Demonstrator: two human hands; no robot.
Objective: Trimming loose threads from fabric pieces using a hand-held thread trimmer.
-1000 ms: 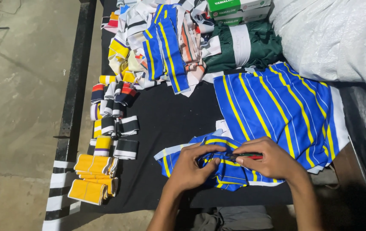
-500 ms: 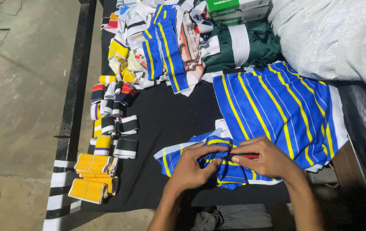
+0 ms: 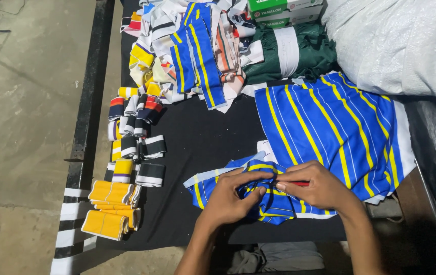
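A small crumpled piece of blue fabric with yellow stripes (image 3: 274,203) lies on the black table (image 3: 202,137) near its front edge. My left hand (image 3: 235,196) pinches a fold of that piece from the left. My right hand (image 3: 317,186) holds a thin red tool (image 3: 297,183) against the same fold, fingers closed around it. A larger stack of flat blue and yellow striped panels (image 3: 330,127) lies just behind my right hand.
Rolled rib bands in yellow, black, white and red (image 3: 126,163) line the table's left edge. A heap of mixed striped scraps (image 3: 192,51), a folded green cloth (image 3: 284,53), green boxes (image 3: 284,10) and a white sack (image 3: 401,40) fill the back. Concrete floor (image 3: 24,127) lies left.
Both hands have stayed on the small blue piece, with only slight finger shifts as the fold is bunched closer between them.
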